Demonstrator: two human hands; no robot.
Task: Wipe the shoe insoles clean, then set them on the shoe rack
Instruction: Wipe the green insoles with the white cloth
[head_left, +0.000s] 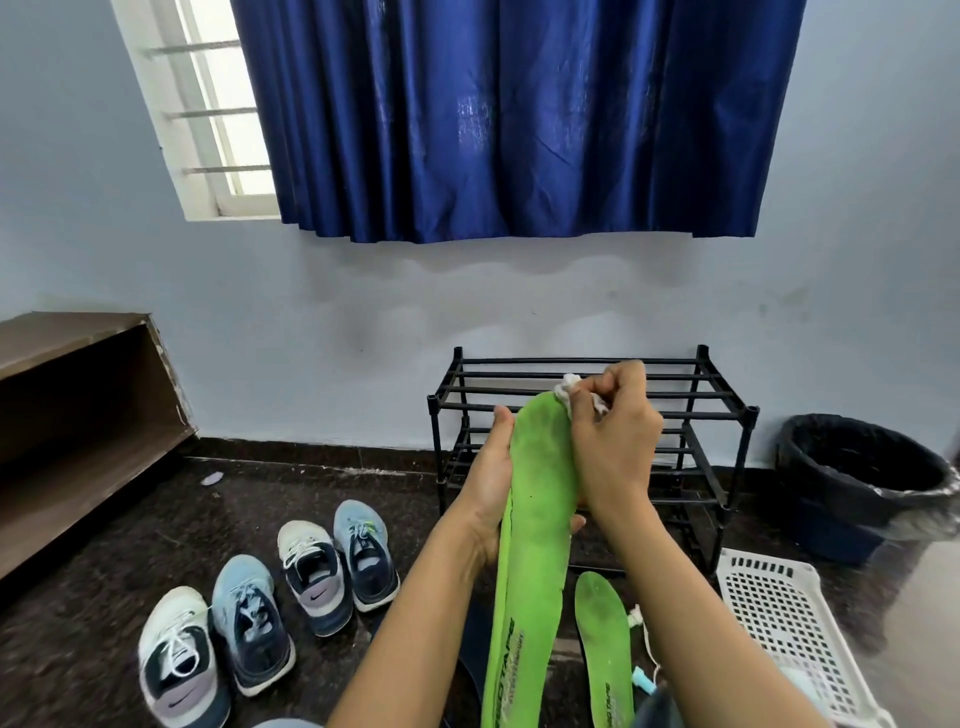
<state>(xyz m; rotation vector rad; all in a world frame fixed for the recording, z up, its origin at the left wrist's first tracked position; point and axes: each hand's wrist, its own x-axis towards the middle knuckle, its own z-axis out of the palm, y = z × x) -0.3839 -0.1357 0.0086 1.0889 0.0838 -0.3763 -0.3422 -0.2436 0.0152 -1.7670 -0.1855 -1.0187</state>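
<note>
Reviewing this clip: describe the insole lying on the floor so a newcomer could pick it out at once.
Start at the black shoe rack against the wall. On the dark floor just in front of it, beside the white basket, lies the green insole. Unlike the green insole being wiped, no hand touches it.

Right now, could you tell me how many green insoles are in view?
2: one insole held up in both hands, the other insole lying on the floor below the right forearm. More may be hidden.

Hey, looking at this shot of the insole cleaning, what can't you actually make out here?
Head view only:
- White cloth: mostly hidden inside the right hand.
- Held insole: heel end cut off by the bottom edge.
- Bin: contents too dark.
- Small items beside the floor insole: too small to identify.
</note>
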